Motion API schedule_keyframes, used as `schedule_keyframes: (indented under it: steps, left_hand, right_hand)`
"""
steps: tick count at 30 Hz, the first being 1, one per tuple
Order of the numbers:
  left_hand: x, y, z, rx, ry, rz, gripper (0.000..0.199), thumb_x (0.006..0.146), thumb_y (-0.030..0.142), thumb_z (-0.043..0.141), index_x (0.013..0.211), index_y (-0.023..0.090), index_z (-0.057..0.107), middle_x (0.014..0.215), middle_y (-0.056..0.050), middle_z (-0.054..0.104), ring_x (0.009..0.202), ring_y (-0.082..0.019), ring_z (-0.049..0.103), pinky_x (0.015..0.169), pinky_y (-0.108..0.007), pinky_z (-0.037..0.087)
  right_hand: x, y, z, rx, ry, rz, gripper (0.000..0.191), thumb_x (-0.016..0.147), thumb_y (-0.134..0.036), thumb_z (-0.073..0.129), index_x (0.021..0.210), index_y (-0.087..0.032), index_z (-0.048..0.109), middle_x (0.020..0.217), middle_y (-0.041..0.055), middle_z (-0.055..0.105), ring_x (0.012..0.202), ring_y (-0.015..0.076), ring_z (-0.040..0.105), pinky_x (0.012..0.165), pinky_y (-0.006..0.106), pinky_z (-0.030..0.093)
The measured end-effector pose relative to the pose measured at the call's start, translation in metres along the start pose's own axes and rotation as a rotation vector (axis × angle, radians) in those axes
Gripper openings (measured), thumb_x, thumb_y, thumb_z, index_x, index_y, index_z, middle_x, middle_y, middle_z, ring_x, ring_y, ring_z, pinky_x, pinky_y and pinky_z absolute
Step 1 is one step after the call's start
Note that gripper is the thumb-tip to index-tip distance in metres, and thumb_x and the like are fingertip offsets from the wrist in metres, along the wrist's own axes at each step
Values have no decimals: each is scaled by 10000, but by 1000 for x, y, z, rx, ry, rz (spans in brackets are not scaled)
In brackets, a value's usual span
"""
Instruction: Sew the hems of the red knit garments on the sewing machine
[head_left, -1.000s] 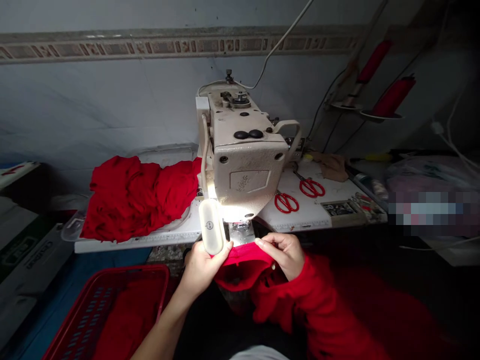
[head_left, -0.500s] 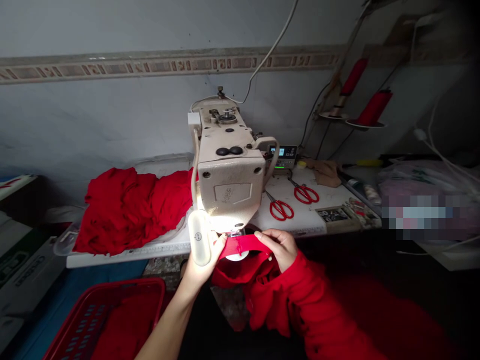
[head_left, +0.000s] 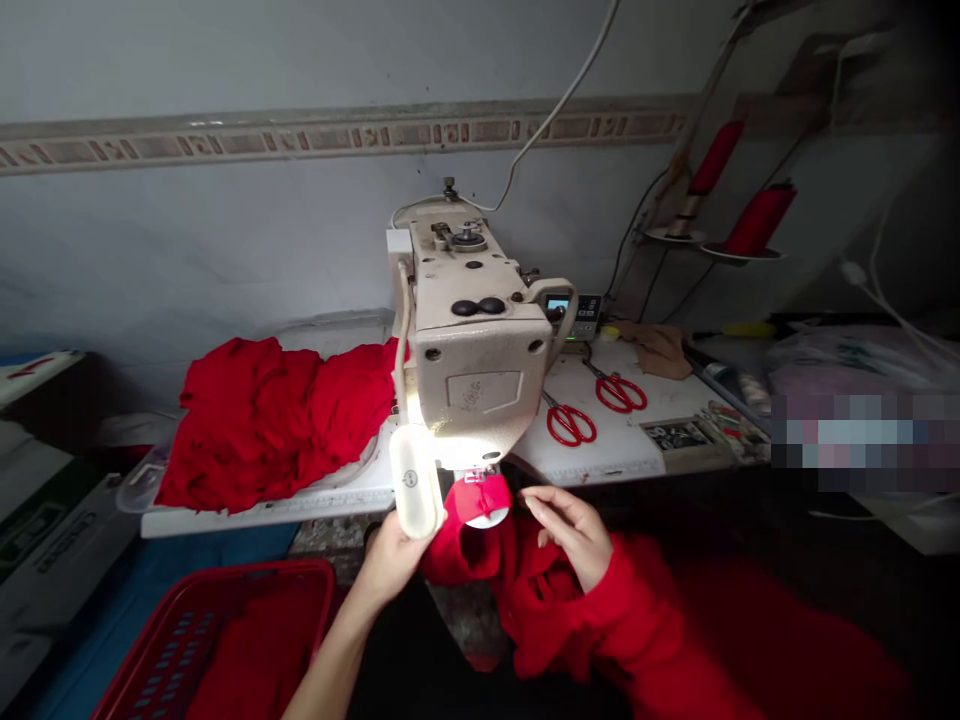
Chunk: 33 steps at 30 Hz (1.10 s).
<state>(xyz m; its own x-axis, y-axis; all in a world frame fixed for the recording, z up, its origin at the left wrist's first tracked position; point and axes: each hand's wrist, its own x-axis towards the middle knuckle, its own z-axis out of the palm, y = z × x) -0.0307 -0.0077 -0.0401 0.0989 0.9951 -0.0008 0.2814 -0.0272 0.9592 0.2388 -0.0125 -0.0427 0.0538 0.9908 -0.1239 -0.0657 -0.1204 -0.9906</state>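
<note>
A sewing machine (head_left: 480, 370) stands before me, its lamp (head_left: 417, 482) lit at the left of its head. Red fabric (head_left: 480, 497) lies under the needle area, looped around the machine's narrow bed, and hangs down below it. My left hand (head_left: 401, 550) is just below the lamp, beside the fabric's left edge; its fingers are mostly hidden. To the right of the needle area, my right hand (head_left: 566, 525) has thumb and index fingertips pressed together, apart from the strip at the needle. Whether something small is between them cannot be made out. Red cloth drapes over the right forearm.
Red fabric (head_left: 277, 420) is heaped left of the machine. Two pairs of red-handled scissors (head_left: 571, 425) (head_left: 621, 392) lie to its right. Thread cones (head_left: 761, 220) stand behind at the right. A red basket (head_left: 319, 575) with red cloth sits low at the left.
Both hands have come off the red strip, the left moving down and left, the right slightly down and right. The strip now curves around the bed. The view has shifted slightly.
</note>
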Motion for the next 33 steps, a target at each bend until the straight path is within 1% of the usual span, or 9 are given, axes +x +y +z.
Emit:
schedule_keyframes:
  steps: [5,9,14,17,20,25,28,31,33]
  left_hand:
    - [-5,-26,-33,-116,-26,-149,352,860,480,723,862,128,723,548,35,560,436,-79,371,432,-189,296]
    - [1,-22,-38,-170,117,-36,318,865,454,726,825,138,715,694,-19,663,611,-149,566,591,-235,475]
    - [-8,4,-7,-155,117,-17,282,842,420,762,784,152,696,727,-30,689,703,-189,621,733,-299,535]
    - [-24,10,11,-194,-77,-68,300,890,416,734,763,145,711,683,-19,659,635,-160,587,642,-263,489]
    - [-35,12,16,-240,-339,34,270,902,353,748,733,143,743,762,-52,686,747,-187,636,719,-284,499]
    - [-37,29,17,-221,-309,145,155,883,318,772,839,169,775,876,-72,716,823,-203,659,754,-286,502]
    - [-37,41,23,-54,-466,159,260,895,346,759,1112,205,770,1054,-82,741,932,-214,657,818,-279,486]
    - [-39,43,26,33,-696,103,265,889,422,750,968,170,774,834,-33,718,729,-164,604,671,-238,434]
    - [-40,39,23,45,-726,43,311,899,449,726,828,147,745,667,12,614,603,-120,492,582,-224,360]
  right_hand:
    - [-30,4,20,35,-165,120,483,803,-625,750,814,-143,714,591,35,677,419,110,540,359,198,348]
    - [-40,12,44,-4,-244,150,499,798,-644,742,782,-148,696,529,17,652,398,106,536,386,205,387]
    - [-37,13,51,-106,-241,-17,388,799,-545,788,772,-160,745,713,68,739,573,147,634,508,236,478]
    - [-40,0,42,-132,-317,-77,394,725,-474,872,979,-184,789,1009,92,774,553,109,586,464,221,423]
    - [-48,-13,34,-88,-373,-50,330,875,-481,740,947,-162,783,760,59,743,517,119,570,497,235,435]
    - [-58,-22,28,-216,-610,110,385,908,-436,665,631,-169,650,485,-42,501,419,77,390,415,219,248]
    - [-59,-21,23,-424,-684,92,384,791,-353,779,513,-171,585,440,-73,413,422,59,312,417,226,173]
    - [-55,-17,14,-464,-739,118,286,707,-369,855,569,-173,699,454,-69,475,427,61,347,419,223,184]
    - [-51,-13,9,-444,-711,122,270,716,-426,852,648,-178,772,459,-58,506,430,69,362,423,222,202]
